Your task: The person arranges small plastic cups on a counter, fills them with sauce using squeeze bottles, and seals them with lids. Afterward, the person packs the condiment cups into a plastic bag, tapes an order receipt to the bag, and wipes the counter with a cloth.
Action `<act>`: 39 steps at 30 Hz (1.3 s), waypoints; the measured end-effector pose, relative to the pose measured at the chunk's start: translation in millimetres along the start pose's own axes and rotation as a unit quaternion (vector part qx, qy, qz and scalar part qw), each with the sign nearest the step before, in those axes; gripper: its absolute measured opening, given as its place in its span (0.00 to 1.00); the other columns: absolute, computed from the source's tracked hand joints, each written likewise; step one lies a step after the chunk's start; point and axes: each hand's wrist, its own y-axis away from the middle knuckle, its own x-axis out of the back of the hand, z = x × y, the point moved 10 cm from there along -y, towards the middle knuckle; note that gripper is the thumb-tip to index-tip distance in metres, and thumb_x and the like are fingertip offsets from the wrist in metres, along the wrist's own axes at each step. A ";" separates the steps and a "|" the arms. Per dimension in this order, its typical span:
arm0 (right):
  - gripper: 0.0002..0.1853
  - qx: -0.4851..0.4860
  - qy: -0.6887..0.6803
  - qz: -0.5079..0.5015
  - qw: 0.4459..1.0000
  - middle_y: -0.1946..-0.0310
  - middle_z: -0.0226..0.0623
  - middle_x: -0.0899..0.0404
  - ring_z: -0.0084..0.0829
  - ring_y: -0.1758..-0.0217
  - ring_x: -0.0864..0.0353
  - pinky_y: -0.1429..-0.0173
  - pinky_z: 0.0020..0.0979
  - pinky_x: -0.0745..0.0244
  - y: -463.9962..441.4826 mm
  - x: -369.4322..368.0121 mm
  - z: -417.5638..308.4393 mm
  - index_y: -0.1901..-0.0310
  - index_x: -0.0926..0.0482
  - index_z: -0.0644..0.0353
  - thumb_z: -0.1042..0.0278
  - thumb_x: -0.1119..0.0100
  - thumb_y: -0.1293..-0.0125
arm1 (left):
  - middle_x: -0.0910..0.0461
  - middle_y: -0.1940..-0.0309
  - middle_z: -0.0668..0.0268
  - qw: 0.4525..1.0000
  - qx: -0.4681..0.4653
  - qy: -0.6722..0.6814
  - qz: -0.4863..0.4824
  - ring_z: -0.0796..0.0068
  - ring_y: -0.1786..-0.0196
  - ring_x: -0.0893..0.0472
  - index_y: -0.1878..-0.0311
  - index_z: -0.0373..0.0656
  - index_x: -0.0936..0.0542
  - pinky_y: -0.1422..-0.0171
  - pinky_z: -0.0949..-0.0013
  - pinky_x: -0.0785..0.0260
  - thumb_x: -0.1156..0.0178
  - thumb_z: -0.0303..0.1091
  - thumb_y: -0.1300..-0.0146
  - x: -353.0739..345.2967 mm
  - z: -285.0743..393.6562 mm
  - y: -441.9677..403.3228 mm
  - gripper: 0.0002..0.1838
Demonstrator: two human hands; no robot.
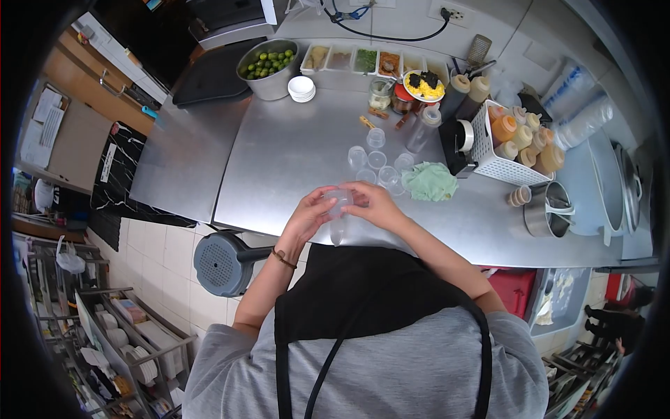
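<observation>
At the front edge of the steel counter [286, 167], my left hand [313, 211] and my right hand [375, 204] close their fingers around a small clear plastic cup [339, 198] from both sides. Directly below it is a translucent, elongated piece [338, 232]; whether it joins the cup I cannot tell. Just beyond my fingers stand several similar clear cups [377, 160] in a loose group. A crumpled green cloth [429, 181] lies to their right. Two wooden clothespins [366, 122] rest behind the cups.
Along the back are a metal bowl of limes [269, 87], stacked white dishes [301, 89], and ingredient containers [340, 61]. A white basket of sauce bottles [502, 164] and a metal pot [545, 218] stand on the right. A grey stool [223, 264] is at lower left.
</observation>
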 end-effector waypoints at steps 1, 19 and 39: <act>0.24 0.000 0.000 -0.002 1.000 0.51 0.37 0.27 0.29 0.50 0.25 0.47 0.30 0.29 -0.2 1.3 -4.6 0.48 0.26 0.55 0.68 0.34 0.49 | 0.27 0.52 0.60 1.000 -0.001 0.008 -0.010 0.68 0.50 0.25 0.46 0.37 0.32 0.47 0.63 0.27 0.42 0.28 0.41 -2.0 0.9 0.5 0.20; 0.28 0.055 0.188 0.000 0.981 0.50 0.40 0.29 0.40 0.48 0.28 0.43 0.36 0.32 -7.0 9.9 -28.9 0.46 0.28 0.53 0.66 0.33 0.53 | 0.26 0.52 0.60 0.999 0.001 -0.030 0.015 0.68 0.51 0.24 0.46 0.36 0.31 0.46 0.65 0.28 0.42 0.29 0.41 26.3 4.2 9.5 0.20; 0.39 0.148 0.221 0.441 0.857 0.46 0.43 0.38 0.40 0.44 0.36 0.41 0.36 0.40 28.4 146.7 -25.0 0.40 0.39 0.59 0.71 0.32 0.55 | 0.25 0.55 0.59 0.998 -0.047 -0.040 0.012 0.67 0.51 0.24 0.42 0.43 0.33 0.49 0.68 0.27 0.47 0.31 0.36 11.9 23.1 1.7 0.19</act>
